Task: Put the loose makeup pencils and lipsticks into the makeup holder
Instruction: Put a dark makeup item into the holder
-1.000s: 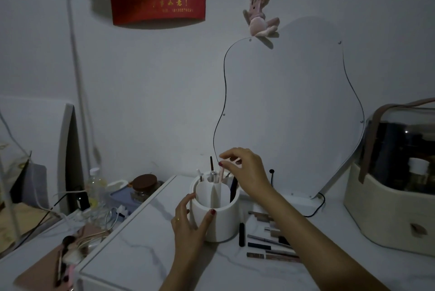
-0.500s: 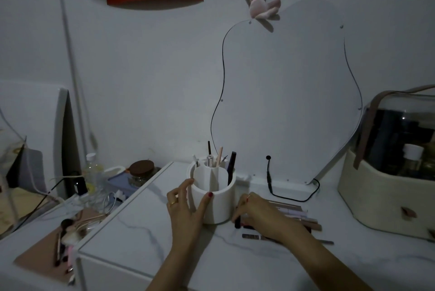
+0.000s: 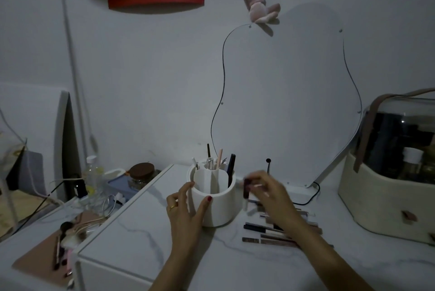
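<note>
A white round makeup holder (image 3: 220, 210) with inner dividers stands on the marble tabletop. Several pencils and tubes stick up from its far compartments. My left hand (image 3: 186, 210) cups its left and front wall. My right hand (image 3: 268, 193) hovers just right of the holder, blurred, pinching a short dark makeup pencil (image 3: 246, 188) held upright a little above the table. Several loose makeup pencils (image 3: 263, 228) lie in a row on the table under and in front of my right forearm, partly hidden by it.
A curvy mirror (image 3: 282, 102) leans on the wall behind, its black cable (image 3: 306, 201) running along the table. At the right stands a cream cosmetics case (image 3: 386, 196). A lower side shelf at the left holds a jar (image 3: 142, 173), a bottle and brushes.
My right hand left the holder's top, dropped to the loose pencils, then rose with a dark pencil in its fingers. The view tilted down slightly. My left hand stayed on the holder.
</note>
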